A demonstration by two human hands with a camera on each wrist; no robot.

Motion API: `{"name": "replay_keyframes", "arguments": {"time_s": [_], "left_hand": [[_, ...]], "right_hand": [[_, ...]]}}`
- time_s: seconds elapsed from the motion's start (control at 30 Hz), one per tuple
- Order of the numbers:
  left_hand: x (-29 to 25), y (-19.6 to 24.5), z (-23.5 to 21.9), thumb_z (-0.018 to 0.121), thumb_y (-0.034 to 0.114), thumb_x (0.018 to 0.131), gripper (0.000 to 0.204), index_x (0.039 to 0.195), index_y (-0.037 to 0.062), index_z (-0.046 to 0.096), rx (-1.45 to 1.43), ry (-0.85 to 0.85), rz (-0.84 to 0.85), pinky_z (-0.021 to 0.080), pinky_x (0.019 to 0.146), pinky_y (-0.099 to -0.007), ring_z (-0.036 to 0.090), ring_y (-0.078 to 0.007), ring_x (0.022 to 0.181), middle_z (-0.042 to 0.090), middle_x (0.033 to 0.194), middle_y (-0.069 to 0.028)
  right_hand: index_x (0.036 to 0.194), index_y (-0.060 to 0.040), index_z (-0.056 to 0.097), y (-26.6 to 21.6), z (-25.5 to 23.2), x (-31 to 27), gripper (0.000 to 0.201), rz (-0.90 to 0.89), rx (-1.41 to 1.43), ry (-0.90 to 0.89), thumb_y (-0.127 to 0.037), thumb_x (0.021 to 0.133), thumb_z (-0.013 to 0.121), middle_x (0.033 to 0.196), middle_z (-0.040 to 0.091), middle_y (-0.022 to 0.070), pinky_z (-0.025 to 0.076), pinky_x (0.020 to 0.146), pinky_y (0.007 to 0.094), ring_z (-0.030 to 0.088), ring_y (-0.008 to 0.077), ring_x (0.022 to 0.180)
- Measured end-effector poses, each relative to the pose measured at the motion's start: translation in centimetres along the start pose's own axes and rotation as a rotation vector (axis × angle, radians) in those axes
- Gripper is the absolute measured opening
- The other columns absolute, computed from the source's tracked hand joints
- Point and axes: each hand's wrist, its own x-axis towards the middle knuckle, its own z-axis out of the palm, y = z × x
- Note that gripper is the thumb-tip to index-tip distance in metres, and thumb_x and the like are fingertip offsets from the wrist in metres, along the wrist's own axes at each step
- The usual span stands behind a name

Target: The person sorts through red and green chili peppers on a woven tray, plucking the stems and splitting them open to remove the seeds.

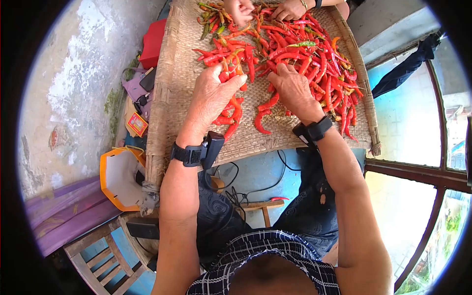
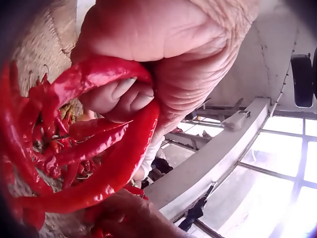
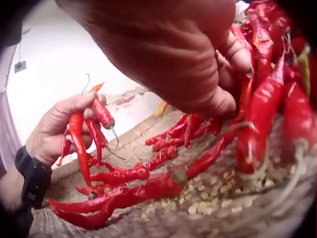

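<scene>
My left hand [image 1: 212, 96] holds several red chili peppers [image 3: 77, 136] above the left part of a woven tray [image 1: 169, 93], their tips and stems poking out between the fingers. In the left wrist view, a long glossy chili [image 2: 124, 161] curves out below the curled fingers. My right hand [image 1: 296, 94] reaches into the near side of the big chili pile [image 1: 327, 59]. Its thumb and fingers pinch a red chili [image 3: 245, 94], partly hidden by the hand in the right wrist view. A few loose chilies [image 1: 261, 122] lie on the weave between my hands.
Another person's hands [image 1: 239, 11] work at the tray's far side. Pale seeds [image 3: 208, 201] are scattered on the weave. Left of the tray are an orange-rimmed box [image 1: 104, 169], a purple bag [image 1: 132, 87] and a red container [image 1: 153, 44]. A window [image 1: 408, 123] stands at the right.
</scene>
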Motion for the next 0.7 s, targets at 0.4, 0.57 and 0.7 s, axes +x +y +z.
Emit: {"name": "replay_keyframes", "arguments": {"time_s": [0.4,0.57,0.7], "left_hand": [[-0.2,0.4,-0.5,0.065,0.018,0.081,0.022,0.093,0.0009,0.060,-0.143,0.062,0.015,0.047,0.061,-0.0244,0.057,-0.0071,0.068,0.063,0.077,-0.0025],[0.2,-0.2,-0.2,0.065,0.017,0.081,0.024,0.097,0.0007,0.059,-0.215,0.065,0.011,0.047,0.063,-0.0236,0.057,-0.0069,0.071,0.063,0.081,-0.0024],[0.2,-0.2,-0.3,0.066,0.017,0.082,0.025,0.100,0.0028,0.058,-0.232,0.067,-0.003,0.045,0.063,-0.0217,0.055,-0.0055,0.071,0.061,0.084,-0.0009]], "right_hand": [[0.094,0.0001,0.061,4.1,-4.4,1.8,0.022,0.717,1.379,0.585,-0.021,0.087,0.059,0.075,0.062,0.0033,0.042,0.053,0.0188,0.052,0.0059,0.062],[0.095,-0.0060,0.062,1.5,-0.2,-0.7,0.020,-0.147,0.553,0.201,-0.005,0.075,0.060,0.081,0.063,0.0105,0.051,0.062,0.0331,0.062,0.0229,0.072],[0.085,-0.0066,0.059,-0.7,-0.7,-2.2,0.015,-0.111,0.239,-0.144,0.000,0.072,0.056,0.087,0.055,0.0132,0.052,0.067,0.0401,0.060,0.0309,0.083]]}}
